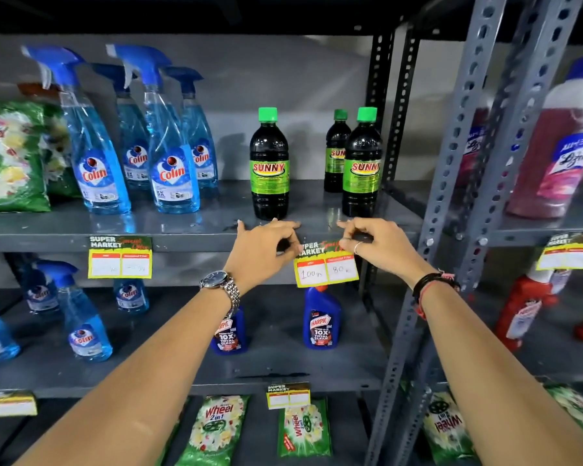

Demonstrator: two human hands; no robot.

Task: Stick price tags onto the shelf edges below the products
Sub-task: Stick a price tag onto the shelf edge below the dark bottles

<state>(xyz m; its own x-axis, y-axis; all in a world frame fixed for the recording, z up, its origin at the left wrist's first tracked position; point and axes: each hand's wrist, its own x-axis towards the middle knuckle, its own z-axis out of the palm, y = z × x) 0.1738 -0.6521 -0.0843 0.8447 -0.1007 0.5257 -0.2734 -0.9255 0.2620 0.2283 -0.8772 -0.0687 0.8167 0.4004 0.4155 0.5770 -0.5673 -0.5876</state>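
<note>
Two bare hands meet at the front lip of a grey metal shelf (189, 240), both pinched on one price tag (327, 267). The left hand (266, 250), a silver watch (220, 286) on its wrist, has its grip closed on the tag's upper left corner, fingertips resting on the shelf top. The right hand (377, 245), with a ring on one finger and dark and red bands (429, 287) at the wrist, clamps the upper right corner between thumb and fingers. The tag, yellow-bordered under a dark "Super Market" header, hangs against the shelf edge with "100" and "80" handwritten in its two white boxes.

Directly above it stand three dark Sunny bottles (269, 166) with green caps, one on the left and two grouped on the right. Further left on the same shelf are blue Colin spray bottles (95, 163), with a second tag (120, 257) already fixed to the edge beneath them. Blue Harpic bottles (322, 319) sit on the shelf below, and green Wheel packets (216, 428) lie lower still, under a smaller tag (288, 395). A neighbouring rack (465, 136) to the right carries pink Lizol bottles (566, 142) and its own tag (567, 252).
</note>
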